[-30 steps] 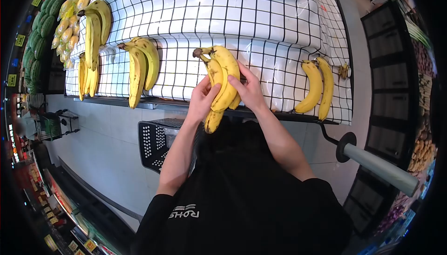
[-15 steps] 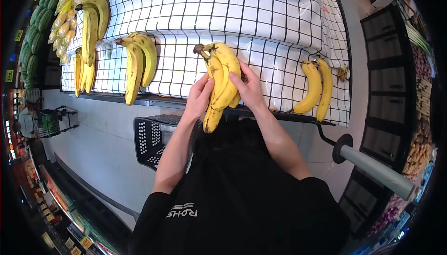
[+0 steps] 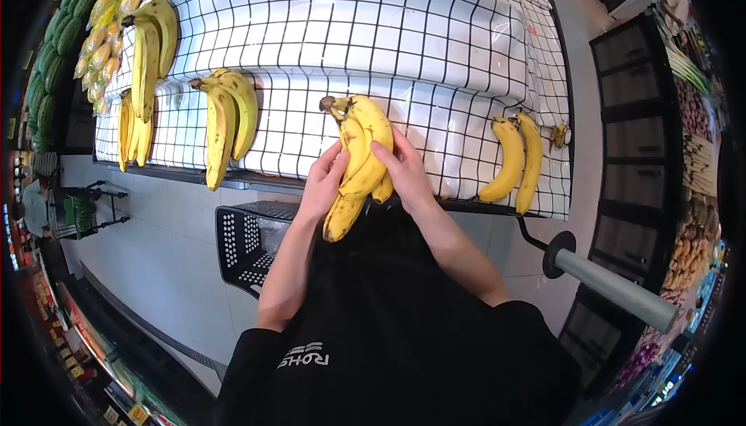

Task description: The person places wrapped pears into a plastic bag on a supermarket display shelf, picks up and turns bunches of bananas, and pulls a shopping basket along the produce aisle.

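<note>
On a pale tiled floor (image 3: pixel 167 228) stood a stepped, grid-patterned desk (image 3: pixel 435 115), and over its near edge the left hand (image 3: pixel 319 185) and right hand (image 3: pixel 413 181), fingers (image 3: pixel 385 156) half-curled, grasped a banana bunch (image 3: pixel 360 142) from both sides.

A pale grey tiled floor (image 3: pixel 171 239) is spreading across the left, black panelled cabinets (image 3: pixel 626 132) are lining the right, and a white, black-gridded covering (image 3: pixel 350 26) is filling the top centre.

Banana bunches (image 3: pixel 221 130) lie on a stepped, grid-patterned cloth (image 3: pixel 291 111).
</note>
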Tool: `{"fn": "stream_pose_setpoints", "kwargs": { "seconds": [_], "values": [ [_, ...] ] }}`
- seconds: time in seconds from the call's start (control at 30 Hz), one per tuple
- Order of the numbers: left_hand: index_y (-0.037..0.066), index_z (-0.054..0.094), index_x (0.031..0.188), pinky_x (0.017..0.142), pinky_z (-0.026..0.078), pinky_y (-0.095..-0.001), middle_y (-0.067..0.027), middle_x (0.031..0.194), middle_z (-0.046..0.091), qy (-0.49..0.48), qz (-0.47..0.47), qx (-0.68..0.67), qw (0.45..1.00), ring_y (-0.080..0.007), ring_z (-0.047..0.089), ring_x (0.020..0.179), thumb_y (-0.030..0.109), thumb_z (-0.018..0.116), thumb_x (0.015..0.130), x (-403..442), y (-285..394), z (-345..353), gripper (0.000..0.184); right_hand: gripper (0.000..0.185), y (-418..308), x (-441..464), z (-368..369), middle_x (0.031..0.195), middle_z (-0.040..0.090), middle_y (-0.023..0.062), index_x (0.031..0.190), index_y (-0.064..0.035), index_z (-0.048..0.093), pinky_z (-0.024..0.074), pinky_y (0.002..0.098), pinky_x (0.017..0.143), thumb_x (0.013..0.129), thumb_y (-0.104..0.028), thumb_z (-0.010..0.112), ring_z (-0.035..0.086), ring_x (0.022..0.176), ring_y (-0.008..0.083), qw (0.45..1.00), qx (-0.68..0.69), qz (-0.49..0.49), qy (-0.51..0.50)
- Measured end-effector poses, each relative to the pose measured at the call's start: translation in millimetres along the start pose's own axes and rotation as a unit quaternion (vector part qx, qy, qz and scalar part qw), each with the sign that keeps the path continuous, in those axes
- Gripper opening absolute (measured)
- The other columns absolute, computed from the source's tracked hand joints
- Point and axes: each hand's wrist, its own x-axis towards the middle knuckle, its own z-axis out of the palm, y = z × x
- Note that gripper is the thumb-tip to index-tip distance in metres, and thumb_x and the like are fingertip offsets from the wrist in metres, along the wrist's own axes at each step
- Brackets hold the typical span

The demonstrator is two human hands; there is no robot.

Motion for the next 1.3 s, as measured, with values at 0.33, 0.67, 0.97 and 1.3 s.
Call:
{"fn": "stream_pose_setpoints", "kwargs": {
  "seconds": [0.33, 0.67, 0.97, 1.3],
  "values": [
    [0.003, 0.038, 0.147, 0.079, 0.049, -0.0255, -0.0085, 0.104, 0.067, -0.046, 0.043, 0.119, 0.991, -0.0097, 0.060, 0.089, 0.018, 0.044, 0.104, 22, 41, 39, 0.046, 0.061, -34, 7, -13, 0.133, 0.054, 0.0136, 0.140, 0.0046, 0.043, 0.0418, 0.0306, 0.102, 0.087, -0.012, 0.068, 0.052, 0.122, 0.0193, 0.991, -0.047, -0.118, 0.050],
    [-0.001, 0.057, 0.126, 0.078, 0.050, -0.0325, -0.0150, 0.092, 0.068, -0.194, 0.150, 0.260, 0.934, -0.0204, 0.065, 0.083, 0.023, 0.048, 0.100, 141, 93, 121, 0.036, 0.052, -123, 62, -73, 0.123, 0.061, 0.0115, 0.136, 0.0046, 0.047, 0.0465, 0.0283, 0.094, 0.089, -0.009, 0.066, 0.058, 0.111, 0.0160, 0.967, -0.086, -0.199, 0.131],
    [-0.002, 0.062, 0.117, 0.074, 0.051, -0.0351, -0.0156, 0.085, 0.069, -0.213, 0.164, 0.357, 0.894, -0.0246, 0.067, 0.078, 0.024, 0.053, 0.097, 196, 101, 154, 0.034, 0.056, -132, 95, -103, 0.123, 0.061, 0.0145, 0.135, 0.0067, 0.047, 0.0474, 0.0296, 0.095, 0.088, -0.013, 0.069, 0.059, 0.111, 0.0185, 0.936, -0.150, -0.253, 0.191],
    [-0.005, 0.062, 0.116, 0.068, 0.049, -0.0299, -0.0100, 0.081, 0.067, -0.235, 0.191, 0.397, 0.866, -0.0130, 0.061, 0.072, 0.022, 0.051, 0.100, 223, 108, 165, 0.034, 0.067, -123, 117, -116, 0.129, 0.058, 0.0194, 0.140, 0.0078, 0.041, 0.0466, 0.0319, 0.097, 0.089, -0.025, 0.070, 0.059, 0.115, 0.0228, 0.904, -0.189, -0.273, 0.269]
  ]
}}
